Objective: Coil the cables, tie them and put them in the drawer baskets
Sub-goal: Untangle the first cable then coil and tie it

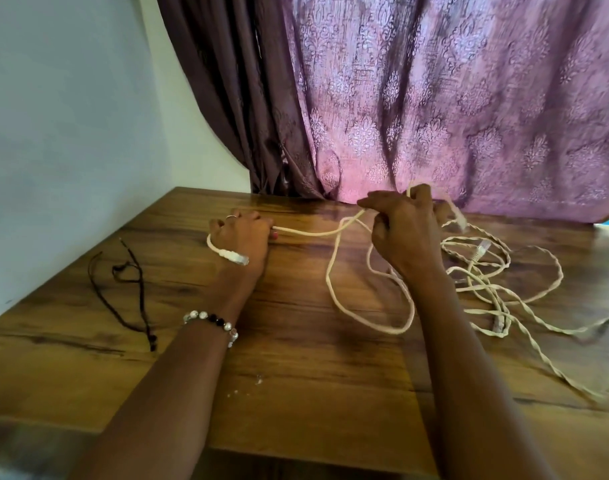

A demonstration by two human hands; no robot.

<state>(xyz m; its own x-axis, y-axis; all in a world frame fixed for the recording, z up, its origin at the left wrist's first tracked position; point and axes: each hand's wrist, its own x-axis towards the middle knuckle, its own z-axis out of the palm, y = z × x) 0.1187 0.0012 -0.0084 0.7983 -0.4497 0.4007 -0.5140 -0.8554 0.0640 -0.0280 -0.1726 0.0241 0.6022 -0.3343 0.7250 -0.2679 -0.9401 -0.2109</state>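
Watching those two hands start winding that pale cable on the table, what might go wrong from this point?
1. The left hand and right hand each grip the white cable, but its slack runs into the tangled pile of cables; pulling could tighten a snag.
2. One cable strand trails toward the table's right edge and might slide off.
3. The dark tie string lies apart, left of both hands, so the coil could spring loose while reaching for it.

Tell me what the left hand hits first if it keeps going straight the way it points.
Probably the purple curtain at the table's far edge; the left hand points away over bare wooden table. Depth is uncertain.
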